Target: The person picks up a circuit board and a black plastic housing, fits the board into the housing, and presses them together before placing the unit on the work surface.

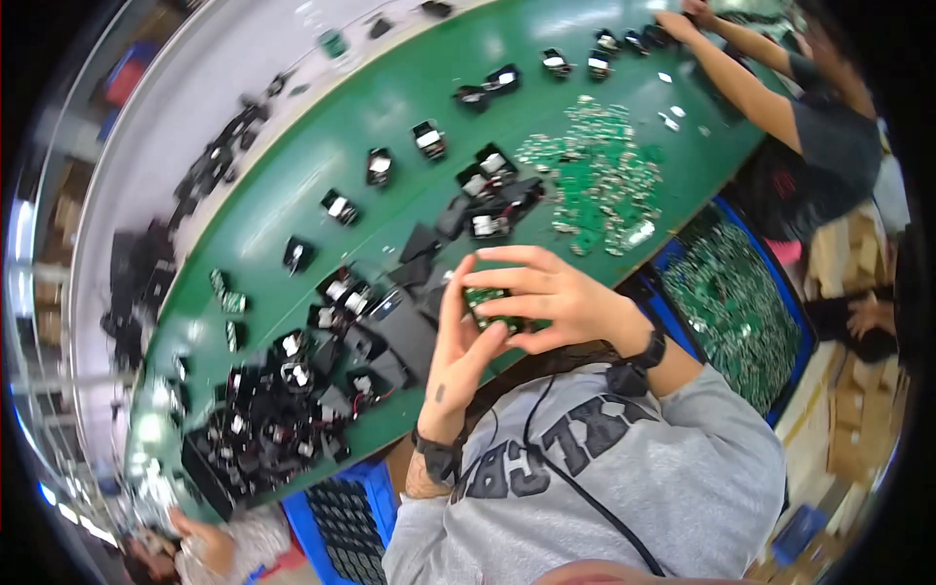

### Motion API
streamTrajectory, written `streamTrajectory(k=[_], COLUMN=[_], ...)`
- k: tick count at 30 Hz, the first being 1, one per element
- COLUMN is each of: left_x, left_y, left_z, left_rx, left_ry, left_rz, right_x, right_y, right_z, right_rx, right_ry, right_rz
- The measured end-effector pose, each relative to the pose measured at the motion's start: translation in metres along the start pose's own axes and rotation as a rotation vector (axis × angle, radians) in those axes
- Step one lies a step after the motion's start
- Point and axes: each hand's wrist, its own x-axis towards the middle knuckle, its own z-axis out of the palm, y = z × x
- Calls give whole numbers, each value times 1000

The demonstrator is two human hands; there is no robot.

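Close to my body, at the near edge of the green table (286,223), both hands are closed around a small green circuit board (485,295). A dark part shows beneath it, mostly covered by my fingers. My left hand (455,343) grips the near left side with its thumb against the board. My right hand (568,300) curls over it from the right, fingers across the top. Just left of my hands lie black plastic housings (416,270) and a large pile of black units with wires (292,400).
Beyond my hands, loose green boards (606,175) form a heap. Black units (379,166) stand in a row along the table. A blue bin of boards (736,302) sits at my right, a blue crate (341,522) below left. A co-worker's arm (746,88) reaches in at far right.
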Motion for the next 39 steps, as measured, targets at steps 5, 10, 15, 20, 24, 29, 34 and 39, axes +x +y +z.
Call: streamTrajectory(k=[5, 10, 15, 20, 24, 29, 34, 39], left_x=[-9, -10, -11, -10, -9, -15, -14, -10], left_y=[2, -2, -6, -8, -6, 1, -4, -9], left_z=[-6, -1, -5, -1, -2, -3, -5, -2], left_rx=[-43, 44, 73, 219, 353, 152, 190, 285], left_ry=[36, 0, -12, 56, 59, 5, -4, 26], left_rz=[-37, 61, 28, 77, 124, -13, -27, 58], right_x=[9, 6, 5, 8, 3, 5, 6, 11], right_y=[-2, -13, -7, -4, 2, -6, -12, -10], right_z=[8, 25, 30, 30, 36, 29, 24, 20], right_rx=[59, 728, 1010, 1030, 1038, 1047, 1050, 1029], right_ry=[-54, 287, 166, 106, 124, 132, 91, 92], right_rz=[30, 554, 824, 814, 745, 753, 877, 896])
